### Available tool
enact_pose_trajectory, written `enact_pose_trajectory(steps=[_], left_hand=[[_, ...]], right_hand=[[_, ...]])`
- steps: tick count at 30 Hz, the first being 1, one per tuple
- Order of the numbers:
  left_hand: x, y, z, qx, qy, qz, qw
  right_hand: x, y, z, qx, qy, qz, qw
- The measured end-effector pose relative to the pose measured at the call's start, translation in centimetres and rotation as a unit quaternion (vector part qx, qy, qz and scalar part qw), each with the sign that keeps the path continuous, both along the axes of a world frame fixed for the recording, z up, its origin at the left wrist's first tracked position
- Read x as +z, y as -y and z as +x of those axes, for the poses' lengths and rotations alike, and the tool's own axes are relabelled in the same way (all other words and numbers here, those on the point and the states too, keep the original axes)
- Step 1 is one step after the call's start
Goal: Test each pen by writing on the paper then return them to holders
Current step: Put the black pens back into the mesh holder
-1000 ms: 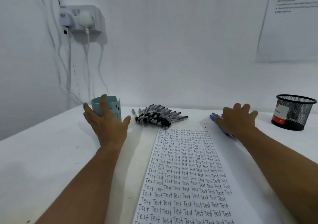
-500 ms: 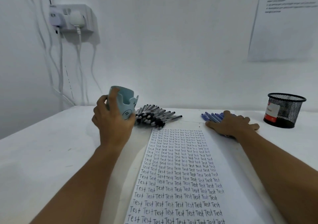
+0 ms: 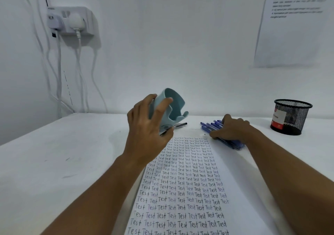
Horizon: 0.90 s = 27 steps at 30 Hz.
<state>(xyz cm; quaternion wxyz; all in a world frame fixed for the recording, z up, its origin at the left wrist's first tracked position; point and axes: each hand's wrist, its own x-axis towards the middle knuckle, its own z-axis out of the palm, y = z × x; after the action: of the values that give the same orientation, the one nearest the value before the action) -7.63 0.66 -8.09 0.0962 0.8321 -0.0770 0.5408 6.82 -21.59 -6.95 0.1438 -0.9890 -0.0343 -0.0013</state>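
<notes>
Under both forearms lies one white table (image 3: 54,162), and on it, running from between the two hands back toward the camera, one long sheet of paper (image 3: 182,184) filled with rows of the handwritten word "Test". Well to the right of the right hand stands one black mesh holder (image 3: 289,117) with a red and white label, upright and apart from everything else. The left hand (image 3: 148,131) grips one light blue holder (image 3: 169,106), fingers curled round its wall and thumb across the front; the holder is lifted off the table and tilted, its open mouth turned up and to the right. Just below that grip the tip of one black pen (image 3: 180,124) sticks out to the right; any others behind the hand are hidden, so their number cannot be told. The right hand (image 3: 233,129) lies with curled fingers closing over a bunch of blue pens (image 3: 211,125), at least five tips fanning out to its left, their other ends showing under the wrist.
</notes>
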Motion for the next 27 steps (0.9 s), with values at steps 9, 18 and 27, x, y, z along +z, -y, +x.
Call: enact_pose_trajectory(steps=[9,18,27], left_hand=[[-0.9,0.5,0.4,-0.017,-0.061,0.053,0.997],[-1.1,0.4,0.4,-0.013,-0.072,0.067,0.995],[-1.0,0.3,0.1,-0.007,-0.077,0.05,0.996]], right_hand=[[1.1,-0.5,-1.0,0.065,-0.025,0.001,0.998],[1.9,-2.2,-2.6,0.093,-0.024,-0.031,0.995],[1.3,-3.4,-3.2,0.143,0.062,-0.108,0.982]])
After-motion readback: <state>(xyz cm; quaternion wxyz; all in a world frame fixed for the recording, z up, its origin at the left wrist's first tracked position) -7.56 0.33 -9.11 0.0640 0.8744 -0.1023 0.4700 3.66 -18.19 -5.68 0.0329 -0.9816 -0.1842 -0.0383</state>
